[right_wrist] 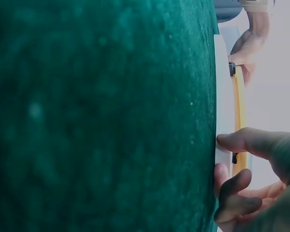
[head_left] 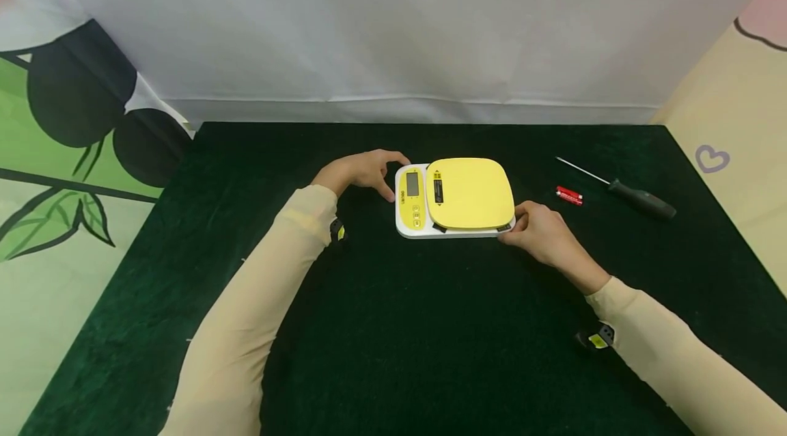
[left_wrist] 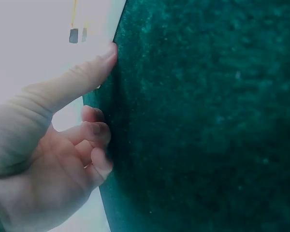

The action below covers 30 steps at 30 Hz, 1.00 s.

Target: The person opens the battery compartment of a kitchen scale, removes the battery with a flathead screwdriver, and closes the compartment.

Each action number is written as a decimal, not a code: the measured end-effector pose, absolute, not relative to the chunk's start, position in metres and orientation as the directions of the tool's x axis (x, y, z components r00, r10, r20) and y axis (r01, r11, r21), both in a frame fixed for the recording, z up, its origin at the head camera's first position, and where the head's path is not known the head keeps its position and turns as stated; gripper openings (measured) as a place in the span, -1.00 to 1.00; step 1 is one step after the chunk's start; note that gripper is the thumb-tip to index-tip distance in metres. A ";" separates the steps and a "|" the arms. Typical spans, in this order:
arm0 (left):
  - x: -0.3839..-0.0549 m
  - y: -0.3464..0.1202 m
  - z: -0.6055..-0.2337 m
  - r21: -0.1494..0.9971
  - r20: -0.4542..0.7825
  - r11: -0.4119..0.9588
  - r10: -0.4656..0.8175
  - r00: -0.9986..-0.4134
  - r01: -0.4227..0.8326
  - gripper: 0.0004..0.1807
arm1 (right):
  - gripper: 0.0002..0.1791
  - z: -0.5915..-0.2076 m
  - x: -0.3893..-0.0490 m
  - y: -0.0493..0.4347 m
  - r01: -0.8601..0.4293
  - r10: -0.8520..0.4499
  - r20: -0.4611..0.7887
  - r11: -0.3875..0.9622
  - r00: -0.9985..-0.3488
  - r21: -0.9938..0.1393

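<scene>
A white kitchen scale with a yellow platform lies flat on the dark green cloth. Its display and buttons are on the left end. My left hand holds that end, thumb on the left side and index finger at the back corner. At the front right corner my right hand grips the scale, thumb against the front edge and fingers round the side. Small dark pieces show under the platform's front edge. The right wrist view shows the scale's white side low over the cloth.
To the right of the scale lie red batteries, side by side. Beyond them is a screwdriver with a dark handle, its shaft pointing to the back left. A white curtain hangs behind the table's back edge.
</scene>
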<state>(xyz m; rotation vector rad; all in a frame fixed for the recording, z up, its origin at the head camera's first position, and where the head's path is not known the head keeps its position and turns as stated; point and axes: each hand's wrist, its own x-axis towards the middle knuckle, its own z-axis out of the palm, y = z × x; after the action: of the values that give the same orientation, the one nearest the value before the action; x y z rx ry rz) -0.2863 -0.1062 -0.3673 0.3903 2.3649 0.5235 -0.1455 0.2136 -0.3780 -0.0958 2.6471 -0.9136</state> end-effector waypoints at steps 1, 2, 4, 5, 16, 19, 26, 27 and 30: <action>-0.286 -0.107 -0.368 0.474 -0.543 0.869 0.417 -0.729 0.144 -0.13 | -0.46 -0.378 -0.146 0.214 0.043 -0.172 -0.290 0.793 -0.941 -0.607; -0.286 -0.108 -0.369 0.482 -0.532 0.863 0.428 -0.730 0.155 -0.14 | -0.46 -0.378 -0.147 0.215 0.042 -0.171 -0.289 0.794 -0.942 -0.606; -0.284 -0.109 -0.370 0.499 -0.507 0.848 0.451 -0.735 0.176 -0.18 | -0.45 -0.377 -0.150 0.217 0.034 -0.176 -0.288 0.799 -0.941 -0.600; -0.283 -0.110 -0.370 0.507 -0.495 0.841 0.461 -0.737 0.186 -0.19 | -0.45 -0.377 -0.152 0.218 0.031 -0.178 -0.288 0.802 -0.941 -0.597; -0.266 -0.111 -0.372 0.536 -0.434 0.816 0.487 -0.758 0.218 -0.23 | -0.46 -0.378 -0.174 0.236 -0.082 -0.277 -0.255 0.809 -0.927 -0.582; -0.262 -0.111 -0.374 0.535 -0.418 0.812 0.495 -0.762 0.235 -0.24 | -0.45 -0.377 -0.179 0.240 -0.098 -0.297 -0.258 0.808 -0.919 -0.581; -0.254 -0.111 -0.378 0.526 -0.387 0.804 0.516 -0.764 0.277 -0.26 | -0.45 -0.374 -0.189 0.245 -0.113 -0.322 -0.281 0.814 -0.904 -0.570; -0.254 -0.111 -0.378 0.526 -0.389 0.804 0.516 -0.763 0.277 -0.26 | -0.46 -0.374 -0.189 0.246 -0.117 -0.324 -0.283 0.818 -0.903 -0.563; -0.254 -0.110 -0.379 0.515 -0.403 0.814 0.507 -0.762 0.269 -0.23 | -0.43 -0.375 -0.188 0.245 -0.131 -0.319 -0.282 0.839 -0.905 -0.529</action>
<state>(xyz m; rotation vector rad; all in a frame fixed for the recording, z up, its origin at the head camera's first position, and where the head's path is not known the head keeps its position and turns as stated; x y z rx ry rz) -0.2537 -0.1098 -0.3788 0.5721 2.4576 0.5885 -0.1883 0.2451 -0.3752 -0.3366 2.6567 -0.7277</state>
